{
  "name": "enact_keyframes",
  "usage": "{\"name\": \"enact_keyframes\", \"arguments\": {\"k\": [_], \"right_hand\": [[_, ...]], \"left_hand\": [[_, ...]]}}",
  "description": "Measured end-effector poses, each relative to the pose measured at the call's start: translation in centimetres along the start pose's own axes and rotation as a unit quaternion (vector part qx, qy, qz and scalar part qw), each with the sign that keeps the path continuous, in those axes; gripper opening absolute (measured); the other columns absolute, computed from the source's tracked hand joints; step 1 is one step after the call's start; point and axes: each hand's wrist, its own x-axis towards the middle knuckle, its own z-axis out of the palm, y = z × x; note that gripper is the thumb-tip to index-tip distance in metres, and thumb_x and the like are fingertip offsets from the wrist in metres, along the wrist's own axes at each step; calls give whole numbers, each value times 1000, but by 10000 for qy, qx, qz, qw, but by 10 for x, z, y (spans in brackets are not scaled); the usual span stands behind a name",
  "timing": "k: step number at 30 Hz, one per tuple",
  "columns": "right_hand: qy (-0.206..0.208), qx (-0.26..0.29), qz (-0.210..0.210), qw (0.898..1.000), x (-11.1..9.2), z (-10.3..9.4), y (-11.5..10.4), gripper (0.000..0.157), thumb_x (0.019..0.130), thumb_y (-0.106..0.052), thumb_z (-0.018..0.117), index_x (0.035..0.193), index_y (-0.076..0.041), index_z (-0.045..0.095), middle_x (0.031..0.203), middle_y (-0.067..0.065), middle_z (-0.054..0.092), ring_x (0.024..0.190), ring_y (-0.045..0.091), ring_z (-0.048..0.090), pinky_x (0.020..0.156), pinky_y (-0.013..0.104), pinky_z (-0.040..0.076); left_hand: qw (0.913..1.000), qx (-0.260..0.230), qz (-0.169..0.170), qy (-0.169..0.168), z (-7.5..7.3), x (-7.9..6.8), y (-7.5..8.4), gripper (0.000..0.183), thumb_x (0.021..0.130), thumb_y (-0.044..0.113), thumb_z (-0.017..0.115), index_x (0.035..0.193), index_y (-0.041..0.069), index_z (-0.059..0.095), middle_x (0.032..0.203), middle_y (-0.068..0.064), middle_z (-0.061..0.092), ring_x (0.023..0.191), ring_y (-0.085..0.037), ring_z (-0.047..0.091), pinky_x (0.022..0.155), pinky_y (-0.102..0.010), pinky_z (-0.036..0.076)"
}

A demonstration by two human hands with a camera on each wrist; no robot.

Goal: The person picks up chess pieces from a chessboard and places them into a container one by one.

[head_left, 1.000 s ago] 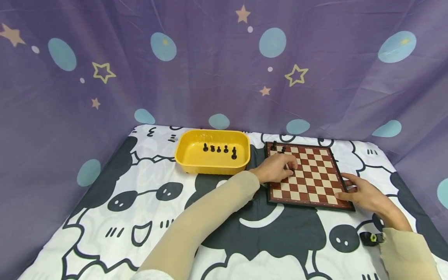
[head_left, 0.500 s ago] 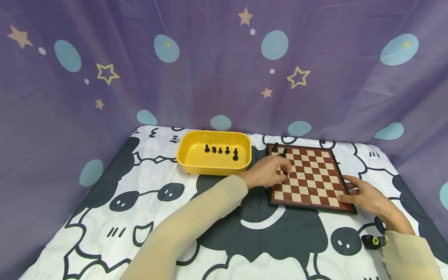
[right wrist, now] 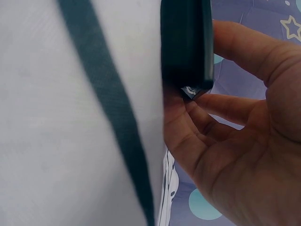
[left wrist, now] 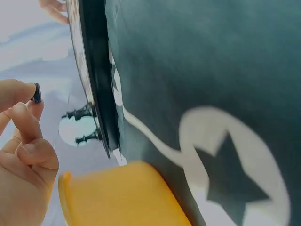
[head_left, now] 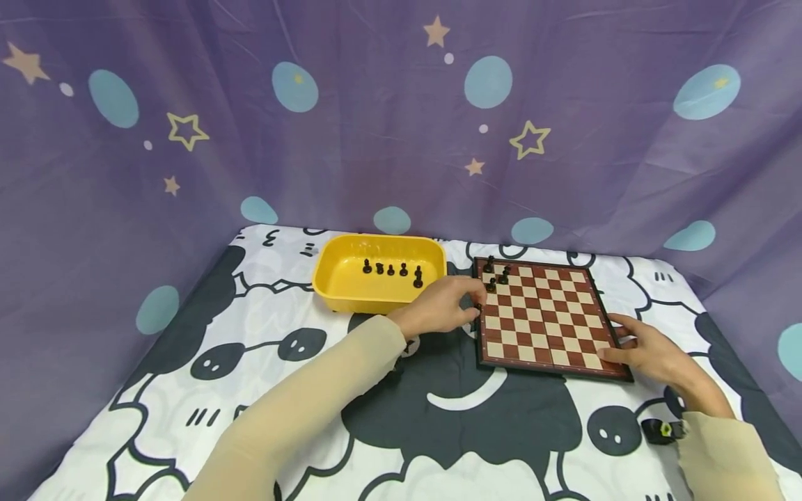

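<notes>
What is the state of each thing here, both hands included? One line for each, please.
Left hand: pinches a small black piece
Right hand: grips the chessboard at its right edge
Chessboard: unfolded, checkered side up
Pieces on the chessboard: standing near its far left corner
Yellow tray: upright, open on top
Pieces in the tray: standing or lying, I cannot tell
Patterned cloth: spread under chessboard and tray
Purple curtain: hanging behind
</notes>
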Motion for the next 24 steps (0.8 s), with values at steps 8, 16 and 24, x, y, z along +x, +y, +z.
{"name": "enact_keyframes", "arguments": {"k": [8,16,24], "right_hand": [[2,2,28,10000,1,1,0,94,82,-34,74,142,15,20,120,32,47,96,31,58,72,34,47],[22,12,3,10000,0,0,-1,94,82,-34,74,142,15,20,120,32,47,97,32,57,72,35,47],[-20,12,59,10000,1,1,-1,95,82,-34,74,142,15,19,121,33,46,97,32,58,73,36,48]], "left_hand": [[9993,-11,-242,301,-19,-17,-11,14,88,14,67,100,19,63,96,8,60,87,-16,58,75,-25,46],[9956,144,-195,903,-35,-26,-27,13,84,10,69,96,12,66,93,4,63,87,-16,60,80,-29,47],[9930,172,-601,1001,-44,-34,-50,14,84,7,68,97,10,66,94,1,62,87,-22,59,81,-30,46]]}}
